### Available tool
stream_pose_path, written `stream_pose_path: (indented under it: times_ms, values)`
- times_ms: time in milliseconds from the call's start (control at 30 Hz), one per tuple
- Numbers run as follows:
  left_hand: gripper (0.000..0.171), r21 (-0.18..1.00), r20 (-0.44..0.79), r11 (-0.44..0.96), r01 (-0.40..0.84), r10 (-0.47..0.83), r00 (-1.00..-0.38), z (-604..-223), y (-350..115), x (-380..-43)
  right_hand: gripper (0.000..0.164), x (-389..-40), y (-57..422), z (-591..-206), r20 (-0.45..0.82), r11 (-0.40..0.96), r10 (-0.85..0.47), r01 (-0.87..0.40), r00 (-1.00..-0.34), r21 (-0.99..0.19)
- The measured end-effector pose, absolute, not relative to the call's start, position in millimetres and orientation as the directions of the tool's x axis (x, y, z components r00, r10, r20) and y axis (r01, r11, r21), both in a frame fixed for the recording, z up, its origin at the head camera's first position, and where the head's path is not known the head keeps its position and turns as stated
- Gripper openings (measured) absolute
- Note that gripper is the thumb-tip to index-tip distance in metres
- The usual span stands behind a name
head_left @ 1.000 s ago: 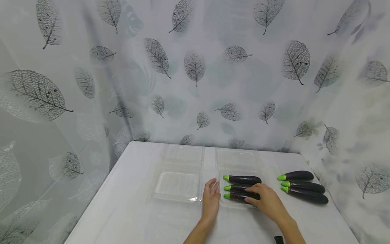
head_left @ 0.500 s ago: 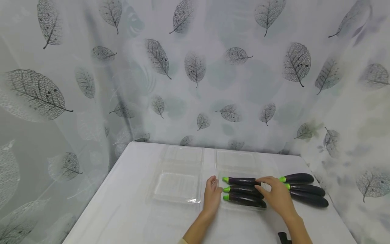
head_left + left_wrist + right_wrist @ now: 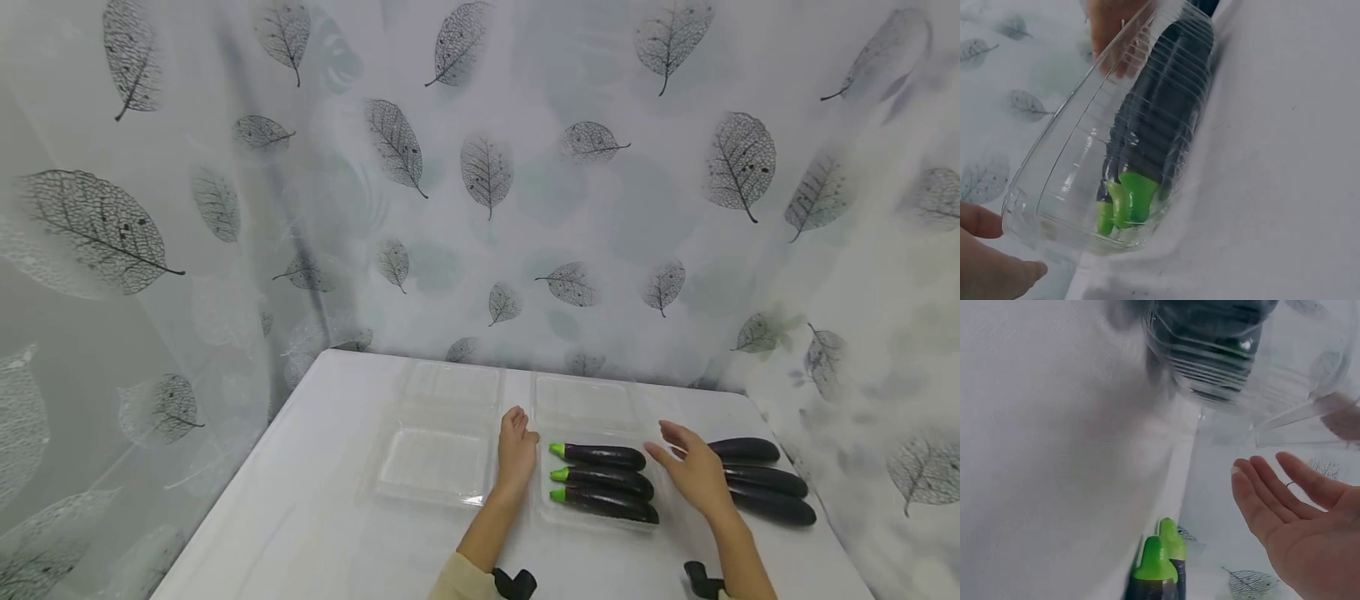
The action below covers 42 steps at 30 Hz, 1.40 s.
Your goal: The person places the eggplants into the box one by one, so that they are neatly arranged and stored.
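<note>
Three dark eggplants (image 3: 609,480) with green caps lie side by side in a transparent plastic clamshell container (image 3: 551,510), whose lid (image 3: 585,402) is folded back. My left hand (image 3: 516,454) stands along the container's left side, fingers pointing away. In the left wrist view a finger and the thumb (image 3: 1007,275) lie at the container's corner; whether they touch it cannot be told. My right hand (image 3: 692,473) hovers right of the container, apart from it, fingers extended and holding nothing. Another three eggplants (image 3: 765,480) lie right of that hand, their caps hidden behind it in the head view.
A second transparent clamshell container (image 3: 435,462) lies unfolded to the left on the white-covered table (image 3: 300,517). Leaf-print curtains (image 3: 480,242) hang behind and at both sides. A black device (image 3: 515,583) sits at the left wrist, another (image 3: 703,581) at the right.
My right hand has let go of the near eggplants, touched the far one's end, then moved right, away from the container. My left hand has shifted slightly away along the container's side.
</note>
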<state>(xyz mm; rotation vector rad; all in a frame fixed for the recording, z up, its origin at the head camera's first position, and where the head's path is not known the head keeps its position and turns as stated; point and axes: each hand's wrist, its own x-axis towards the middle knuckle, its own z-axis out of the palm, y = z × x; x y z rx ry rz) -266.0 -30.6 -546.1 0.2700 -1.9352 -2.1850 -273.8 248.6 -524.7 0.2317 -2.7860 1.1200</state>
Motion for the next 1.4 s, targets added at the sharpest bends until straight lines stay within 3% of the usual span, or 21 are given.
stream_pose_path:
  times_ms: [233,433,567,767,1400]
  values:
    - [0.062,0.982,-0.027,-0.186,0.029,-0.288,-0.957,-552,-40,-286,0.073,-288,254,-525,-0.03,0.565,-0.085,-0.024,-0.996,-0.825]
    - [0.061,0.975,-0.02,-0.221,0.034,-0.237,-0.971,-559,-39,-292,0.09,-296,265,-530,-0.195,0.418,-0.106,0.134,-0.975,-0.898]
    - [0.061,0.972,-0.025,-0.235,0.023,-0.197,-0.98,-561,-33,-292,0.086,-296,273,-539,-0.254,0.289,-0.147,0.204,-0.956,-0.935]
    - [0.054,0.97,-0.029,-0.241,0.021,-0.203,-0.979,-561,-28,-296,0.071,-305,273,-550,-0.186,0.158,-0.233,0.152,-0.955,-0.976]
    - [0.056,0.926,-0.012,-0.371,0.071,-0.217,-0.976,-566,-26,-299,0.067,-309,275,-563,-0.044,-0.197,-0.321,0.112,-0.946,-0.974]
